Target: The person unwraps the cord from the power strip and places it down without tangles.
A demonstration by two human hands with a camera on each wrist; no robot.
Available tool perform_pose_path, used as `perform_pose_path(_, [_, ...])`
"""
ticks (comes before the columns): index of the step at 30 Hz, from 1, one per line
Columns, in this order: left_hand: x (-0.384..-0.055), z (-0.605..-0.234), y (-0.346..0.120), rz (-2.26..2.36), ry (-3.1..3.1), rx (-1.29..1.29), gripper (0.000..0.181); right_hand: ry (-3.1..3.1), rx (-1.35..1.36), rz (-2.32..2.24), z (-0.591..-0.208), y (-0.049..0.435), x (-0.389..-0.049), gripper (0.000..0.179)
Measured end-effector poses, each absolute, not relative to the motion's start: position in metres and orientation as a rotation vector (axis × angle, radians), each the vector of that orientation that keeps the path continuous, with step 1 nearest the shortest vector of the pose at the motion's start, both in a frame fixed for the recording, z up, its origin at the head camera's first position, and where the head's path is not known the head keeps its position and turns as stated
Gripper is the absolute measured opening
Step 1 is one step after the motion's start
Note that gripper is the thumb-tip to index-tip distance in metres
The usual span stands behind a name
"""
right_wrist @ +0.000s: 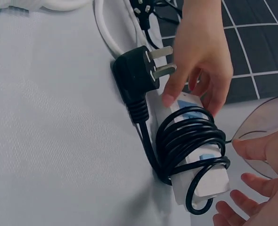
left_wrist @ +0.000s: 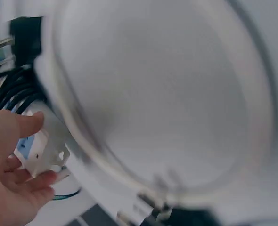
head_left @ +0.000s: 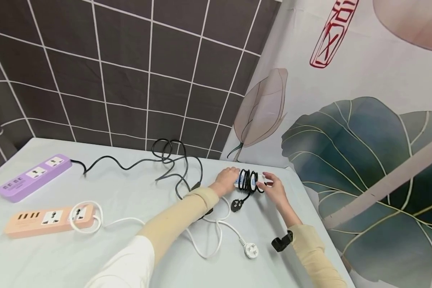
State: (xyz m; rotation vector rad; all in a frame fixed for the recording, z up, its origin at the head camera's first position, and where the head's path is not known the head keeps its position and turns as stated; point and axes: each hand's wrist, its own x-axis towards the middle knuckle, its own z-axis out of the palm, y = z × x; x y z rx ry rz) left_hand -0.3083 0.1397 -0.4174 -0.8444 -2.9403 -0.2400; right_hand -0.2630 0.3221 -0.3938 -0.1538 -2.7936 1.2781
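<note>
A white power strip with blue sockets [right_wrist: 213,182] lies near the table's far right edge, a black cord [right_wrist: 191,134] coiled several times around its middle. My left hand [head_left: 226,181] holds one end of it between thumb and fingers, as the left wrist view also shows. Around the opposite end spreads my right hand [head_left: 275,191], thumb and fingers parted; in the right wrist view its fingertips [right_wrist: 246,197] are beside the strip and do not close on it. The cord's black plug [right_wrist: 136,73] rests on the table next to the coil, prongs exposed.
To the left lie a purple power strip [head_left: 36,176] with a tangled black cord [head_left: 144,161] and an orange power strip [head_left: 32,225] with a white cord [head_left: 219,236]. Its white plug [head_left: 251,251] is between my arms. A tiled backdrop [head_left: 126,88] rises behind the table.
</note>
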Motion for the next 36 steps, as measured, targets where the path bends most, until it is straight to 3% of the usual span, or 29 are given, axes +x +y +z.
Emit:
perform_pose_path(6, [-0.303,-0.422,0.14,-0.004,-2.845,-0.887,0.051,-2.787,-0.172,1.281,-0.396,0.315,-0.266,0.057])
perform_pose_path(12, [-0.303,-0.426,0.141,0.116,-2.693,-0.828,0.025,-2.782,-0.134,1.271,-0.392,0.31,-0.268,0.058])
perform_pose_path(16, [-0.302,-0.423,0.139,0.189,-2.698,-0.814,0.02,-2.78,-0.167,1.24,-0.39,0.309,-0.266,0.058])
perform_pose_path(24, [-0.308,-0.418,0.121,0.1,-2.872,-0.773,0.025,-2.861,-0.266,1.158,-0.395,0.309,-0.258,0.067])
perform_pose_path(28, [-0.312,-0.415,0.116,-0.06,-2.949,-0.764,0.047,-2.973,-0.326,1.214,-0.402,0.312,-0.258,0.069])
perform_pose_path(31, [-0.312,-0.413,0.115,-0.19,-3.0,-0.745,0.059,-3.035,-0.335,1.285,-0.408,0.313,-0.259,0.066])
perform_pose_path(36, [-0.308,-0.417,0.118,-0.374,-3.029,-0.67,0.062,-3.092,-0.316,1.31,-0.42,0.311,-0.259,0.047])
